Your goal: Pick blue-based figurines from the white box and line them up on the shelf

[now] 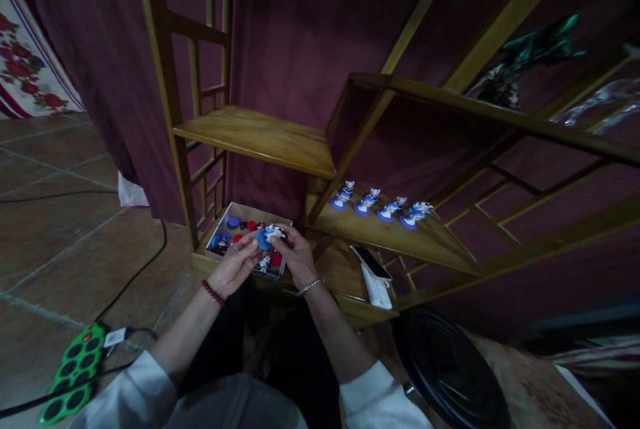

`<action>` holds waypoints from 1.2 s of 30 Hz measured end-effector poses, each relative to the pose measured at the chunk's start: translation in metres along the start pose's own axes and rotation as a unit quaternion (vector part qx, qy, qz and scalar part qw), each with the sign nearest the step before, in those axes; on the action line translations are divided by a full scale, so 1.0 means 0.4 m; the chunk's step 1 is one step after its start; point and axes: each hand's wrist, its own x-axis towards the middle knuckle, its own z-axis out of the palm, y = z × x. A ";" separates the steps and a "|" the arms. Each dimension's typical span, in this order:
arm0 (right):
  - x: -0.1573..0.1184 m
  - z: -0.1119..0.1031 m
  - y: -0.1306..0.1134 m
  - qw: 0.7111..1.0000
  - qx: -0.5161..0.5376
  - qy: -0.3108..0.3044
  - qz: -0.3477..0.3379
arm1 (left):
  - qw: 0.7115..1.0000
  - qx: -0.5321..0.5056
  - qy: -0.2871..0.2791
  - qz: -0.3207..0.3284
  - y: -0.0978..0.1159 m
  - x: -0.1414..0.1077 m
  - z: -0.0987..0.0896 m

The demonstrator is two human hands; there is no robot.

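Observation:
Between my two hands is a small figurine (pixel 269 236) with a blue base and a pale upper part. My left hand (pixel 239 261) pinches it from the left side, and my right hand (pixel 296 257) grips it from the right. Right beneath them stands an open box (pixel 213 252) with several more figurines and parts in red, blue and purple; my hands hide some of its contents. To the right, several figurines (pixel 367 202) on purple bases stand upright in a row on a wooden shelf (pixel 425 242).
A phone (pixel 371 262) rests on a white object (pixel 376 290) at the lower shelf's right. Another wooden shelf (pixel 260 139) juts out above the box. A black round lidded object (pixel 445 369) stands at lower right. A green power strip (pixel 75 376) with cables lies on the floor.

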 end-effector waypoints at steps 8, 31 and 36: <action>-0.011 -0.004 -0.034 1.000 -0.014 0.001 0.005 | 1.000 0.005 0.009 0.005 0.011 -0.015 0.020; -0.022 -0.009 -0.077 0.996 -0.064 -0.036 -0.045 | 1.000 0.003 0.019 0.008 0.022 -0.040 0.060; -0.021 -0.014 -0.082 0.995 -0.069 -0.055 -0.055 | 1.000 -0.001 0.017 0.010 0.018 -0.036 0.055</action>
